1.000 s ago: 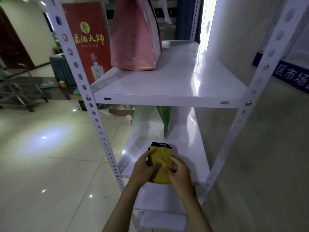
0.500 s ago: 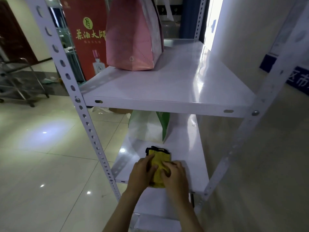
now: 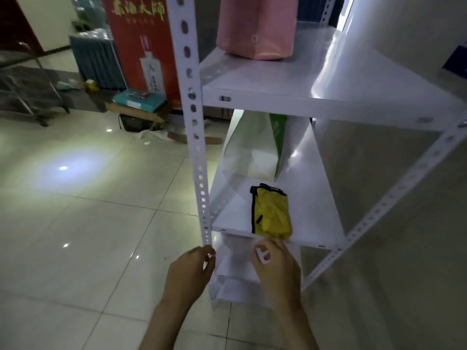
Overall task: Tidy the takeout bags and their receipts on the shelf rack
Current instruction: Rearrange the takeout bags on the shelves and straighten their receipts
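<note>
A folded yellow bag with black trim [image 3: 271, 213] lies flat at the front of the white rack's middle shelf [image 3: 227, 218]. Behind it stands a white and green bag [image 3: 255, 145]. A pink bag [image 3: 255, 29] stands on the top shelf. My left hand [image 3: 192, 269] hovers by the rack's front left post [image 3: 199, 173], fingers loosely curled and holding nothing. My right hand [image 3: 275, 263] is just below the shelf's front edge, its fingertips close to the yellow bag's near end. White sheets [image 3: 235, 266] lie on the shelf below, partly hidden by my hands.
A grey wall runs along the rack's right side. On the tiled floor to the left stand a red banner [image 3: 141, 34], flat boxes [image 3: 137, 99] and a metal trolley [image 3: 22, 82].
Both hands have let go of the yellow bag and pulled back toward me. The bag stays flat on the middle shelf. My head has moved right and lower.
</note>
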`<state>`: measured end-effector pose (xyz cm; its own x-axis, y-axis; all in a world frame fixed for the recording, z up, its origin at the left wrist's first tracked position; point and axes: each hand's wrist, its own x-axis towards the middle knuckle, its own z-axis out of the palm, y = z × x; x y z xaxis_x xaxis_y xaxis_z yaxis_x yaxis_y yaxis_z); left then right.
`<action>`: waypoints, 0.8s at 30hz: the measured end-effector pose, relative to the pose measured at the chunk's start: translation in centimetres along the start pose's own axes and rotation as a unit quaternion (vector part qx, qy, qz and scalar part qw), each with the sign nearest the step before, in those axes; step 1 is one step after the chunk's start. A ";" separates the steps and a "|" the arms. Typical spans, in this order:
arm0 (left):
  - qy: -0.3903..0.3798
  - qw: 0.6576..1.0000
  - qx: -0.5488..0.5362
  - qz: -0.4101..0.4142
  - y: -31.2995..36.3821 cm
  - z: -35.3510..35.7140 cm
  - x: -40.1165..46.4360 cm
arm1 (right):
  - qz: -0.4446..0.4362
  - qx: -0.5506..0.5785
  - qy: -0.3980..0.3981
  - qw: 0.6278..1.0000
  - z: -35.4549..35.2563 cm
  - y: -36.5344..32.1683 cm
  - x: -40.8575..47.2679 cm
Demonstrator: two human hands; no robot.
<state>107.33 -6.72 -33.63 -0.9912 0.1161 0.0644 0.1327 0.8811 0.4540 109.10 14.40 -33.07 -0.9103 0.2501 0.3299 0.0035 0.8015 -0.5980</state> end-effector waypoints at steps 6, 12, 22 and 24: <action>0.001 0.999 -0.004 -0.036 -11.0 -5.2 -5.5 | -0.019 -0.038 -0.100 0.994 6.1 -7.8 -6.2; 0.024 0.996 0.000 -0.084 -21.2 -11.4 -10.1 | -0.062 -0.046 -0.211 0.975 11.7 -17.4 -10.4; 0.049 0.988 -0.011 -0.143 -31.4 -16.5 -11.0 | -0.113 -0.090 -0.295 0.945 18.2 -26.7 -9.2; 0.047 0.988 -0.009 -0.146 -32.9 -16.6 -9.8 | -0.113 -0.092 -0.299 0.943 19.8 -27.5 -8.3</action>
<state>112.77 -44.41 -34.44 -0.9828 -0.1845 0.0100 -0.1571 0.8628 0.4806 108.34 -20.49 -33.78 -0.9668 -0.2456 -0.0709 -0.1966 0.8918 -0.4075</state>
